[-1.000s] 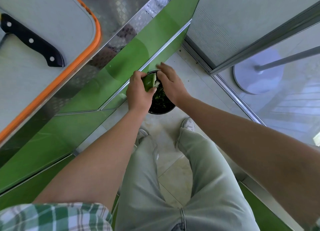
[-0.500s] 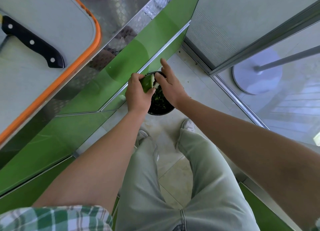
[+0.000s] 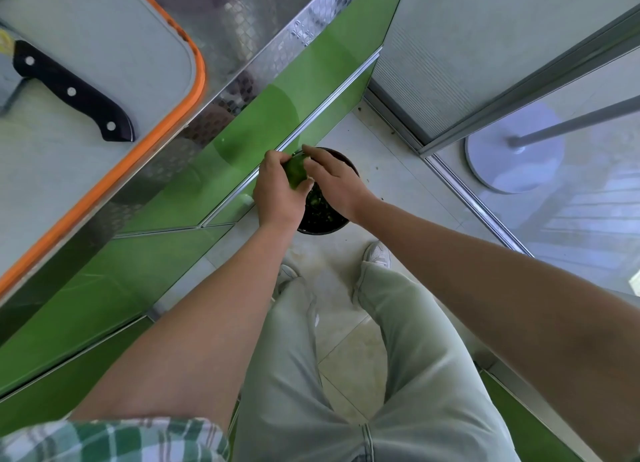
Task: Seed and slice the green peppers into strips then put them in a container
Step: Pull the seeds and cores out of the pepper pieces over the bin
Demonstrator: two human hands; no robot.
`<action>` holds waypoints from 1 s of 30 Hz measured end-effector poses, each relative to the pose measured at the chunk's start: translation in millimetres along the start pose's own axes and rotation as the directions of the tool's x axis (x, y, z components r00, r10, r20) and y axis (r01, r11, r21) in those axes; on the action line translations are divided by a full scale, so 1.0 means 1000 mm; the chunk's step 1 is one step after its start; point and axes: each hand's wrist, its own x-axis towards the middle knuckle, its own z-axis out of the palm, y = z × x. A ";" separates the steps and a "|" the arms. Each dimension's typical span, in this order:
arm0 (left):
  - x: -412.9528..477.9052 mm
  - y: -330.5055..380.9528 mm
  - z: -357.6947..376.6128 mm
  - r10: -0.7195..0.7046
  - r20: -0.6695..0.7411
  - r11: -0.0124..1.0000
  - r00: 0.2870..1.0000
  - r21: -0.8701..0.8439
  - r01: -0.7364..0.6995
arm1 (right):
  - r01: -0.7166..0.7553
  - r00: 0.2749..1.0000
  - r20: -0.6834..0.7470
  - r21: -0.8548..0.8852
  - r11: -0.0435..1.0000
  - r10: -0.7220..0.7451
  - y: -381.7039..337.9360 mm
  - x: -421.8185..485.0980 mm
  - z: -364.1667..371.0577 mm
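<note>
Green pepper [image 3: 296, 174] in left hand [image 3: 277, 194] is now pinched by right hand [image 3: 336, 182].

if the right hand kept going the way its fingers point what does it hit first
The shiny green pepper gripped by the left hand: the right hand seems to touch it. Past that lies the glossy green cabinet front, though depth is unclear.

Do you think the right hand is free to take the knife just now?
Probably not at once: the right hand works at the pepper held by the left hand, low over the bin. The knife lies uncovered on the cutting board.
</note>
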 end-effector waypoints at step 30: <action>-0.008 0.001 -0.013 -0.406 0.491 0.395 0.771 -0.667 0.632 | -0.037 0.968 -0.238 0.172 0.984 0.078 0.010 0.001 -0.006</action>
